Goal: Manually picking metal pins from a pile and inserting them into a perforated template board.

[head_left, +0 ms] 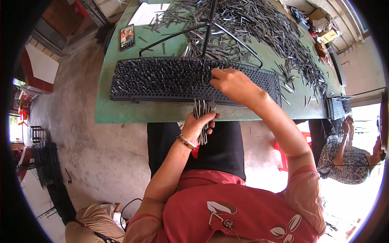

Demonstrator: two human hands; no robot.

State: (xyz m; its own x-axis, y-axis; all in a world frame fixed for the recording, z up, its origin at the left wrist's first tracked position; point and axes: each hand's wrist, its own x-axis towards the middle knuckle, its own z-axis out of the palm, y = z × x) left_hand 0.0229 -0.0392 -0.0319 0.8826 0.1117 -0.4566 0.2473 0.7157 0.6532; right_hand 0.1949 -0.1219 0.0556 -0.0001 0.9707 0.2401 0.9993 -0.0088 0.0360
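My left hand [199, 124] is closed round a bundle of thin dark metal strips [201, 108] just off the table's near edge. Behind it lies a long black perforated rack [265, 83], its left and middle holes packed with upright dark strips [154, 76]. The holes toward its right end are bare. My right hand [231, 84] is over the rack where the filled part meets the bare holes. Its fingers are pinched together at the surface; what they hold, if anything, is too small to make out.
A large heap of loose strips [259, 28] covers the back of the green table [111, 113]. A phone [127, 37] and white paper [148, 14] lie at the far left. A black metal stand [209, 24] rises behind the rack. Another person [348, 162] works at the right beside another rack [338, 107].
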